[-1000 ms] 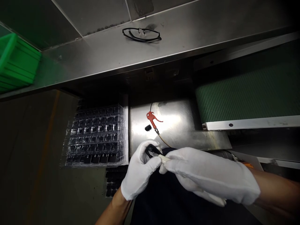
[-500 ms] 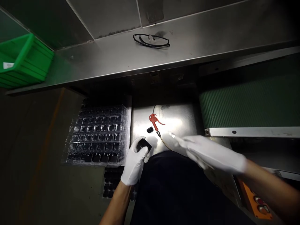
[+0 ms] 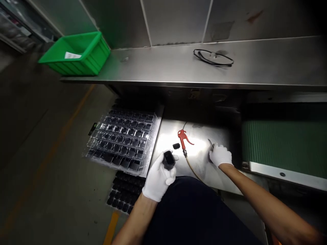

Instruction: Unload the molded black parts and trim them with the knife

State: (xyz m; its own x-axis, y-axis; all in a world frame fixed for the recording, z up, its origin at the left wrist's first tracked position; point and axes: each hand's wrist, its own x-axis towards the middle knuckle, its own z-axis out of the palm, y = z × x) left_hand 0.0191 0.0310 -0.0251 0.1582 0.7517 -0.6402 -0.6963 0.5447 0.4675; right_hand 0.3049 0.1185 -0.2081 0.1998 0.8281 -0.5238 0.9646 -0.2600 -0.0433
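Note:
My left hand [image 3: 159, 178], in a white glove, is wrapped round a small black hollow plastic housing [image 3: 169, 159], its open end facing up towards me. To the right, my gloved right hand [image 3: 221, 155] is closed on a thin tool with a narrow tip [image 3: 210, 143], low over the metal worktop [image 3: 201, 163]; the fingers hide most of the tool, so its kind is unclear. Between the hands lies a red air blow gun [image 3: 182, 137] with its hose [image 3: 192, 167]. Just left of the gun sits a small black plastic piece [image 3: 176, 146].
At left, clear plastic trays [image 3: 122, 139] of black parts are stacked, with more black trays [image 3: 122, 195] lower down. Eyeglasses [image 3: 214, 60] and a green bin [image 3: 89, 58] rest on the metal shelf [image 3: 158, 68]. A green conveyor belt [image 3: 283, 139] runs at right.
My right hand, blurred by motion before, is now steadier and farther from my left hand. The housing in my left hand has turned to show its hollow inside. The view has swung left.

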